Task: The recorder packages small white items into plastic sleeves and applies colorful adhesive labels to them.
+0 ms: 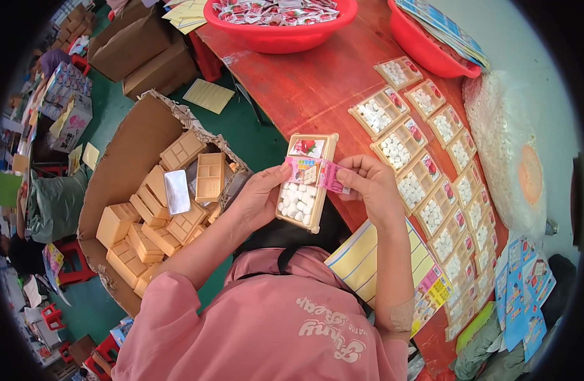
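Note:
A tan plastic tray point(328, 152) is held up in front of me, tilted. White marshmallow-like pieces point(296, 201) fill its lower compartment, and a sachet with a strawberry picture point(306, 147) lies in the upper one. Across its middle runs a printed pink sticker point(309, 173). My left hand point(261, 195) grips the tray's left side, thumb at the sticker's left end. Closed in a pinch, my right hand point(375, 189) holds the sticker's free right end, which sticks out past the tray's edge. The fingers behind the tray are hidden.
Rows of filled trays point(411, 190) cover the red table's point(304, 82) right side. Red basins, one of sachets point(279, 39), stand at its far end. A torn carton point(123, 149) of tan trays is at my left. A yellow sticker sheet point(357, 257) lies by my right forearm.

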The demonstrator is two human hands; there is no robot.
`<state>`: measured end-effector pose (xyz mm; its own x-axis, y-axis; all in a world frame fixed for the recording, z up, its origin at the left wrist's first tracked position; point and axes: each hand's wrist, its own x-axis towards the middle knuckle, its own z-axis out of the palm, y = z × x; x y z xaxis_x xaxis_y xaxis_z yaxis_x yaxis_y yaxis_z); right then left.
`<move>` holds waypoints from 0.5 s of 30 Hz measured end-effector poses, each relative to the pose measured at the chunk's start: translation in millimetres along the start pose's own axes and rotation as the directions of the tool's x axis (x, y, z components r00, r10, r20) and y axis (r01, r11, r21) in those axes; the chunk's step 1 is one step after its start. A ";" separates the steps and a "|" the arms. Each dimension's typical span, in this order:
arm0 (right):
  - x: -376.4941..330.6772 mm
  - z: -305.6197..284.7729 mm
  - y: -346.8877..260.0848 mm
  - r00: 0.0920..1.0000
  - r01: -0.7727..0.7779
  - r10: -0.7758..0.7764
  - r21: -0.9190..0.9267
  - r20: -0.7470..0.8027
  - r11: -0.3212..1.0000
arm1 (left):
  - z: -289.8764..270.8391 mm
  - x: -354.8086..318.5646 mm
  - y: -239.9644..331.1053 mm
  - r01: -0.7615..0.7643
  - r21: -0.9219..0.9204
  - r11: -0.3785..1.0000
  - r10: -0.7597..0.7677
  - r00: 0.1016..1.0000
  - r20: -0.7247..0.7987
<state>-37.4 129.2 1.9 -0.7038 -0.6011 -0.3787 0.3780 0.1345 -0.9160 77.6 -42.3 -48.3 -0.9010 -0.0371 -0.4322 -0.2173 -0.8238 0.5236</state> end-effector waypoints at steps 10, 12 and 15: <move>8.5 26.7 -27.1 0.982 0.098 -0.080 -0.098 0.174 0.990 | 20.5 -4.1 -11.6 0.432 -0.598 0.675 -0.231 0.894 0.385; 8.8 28.0 -28.4 0.977 0.123 -0.101 -0.109 0.188 0.986 | 27.0 -6.6 -10.4 0.452 -0.599 0.661 -0.200 0.875 0.440; 9.7 28.7 -28.8 0.973 0.147 -0.121 -0.119 0.196 0.982 | 22.9 -6.6 -13.4 0.437 -0.604 0.666 -0.149 0.872 0.467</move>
<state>-37.8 96.9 28.4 -0.6130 -0.7555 -0.2313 0.1963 0.1379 -0.9708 77.9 -18.1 -35.7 -0.9285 0.3541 -0.1119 -0.3117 -0.9069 -0.2835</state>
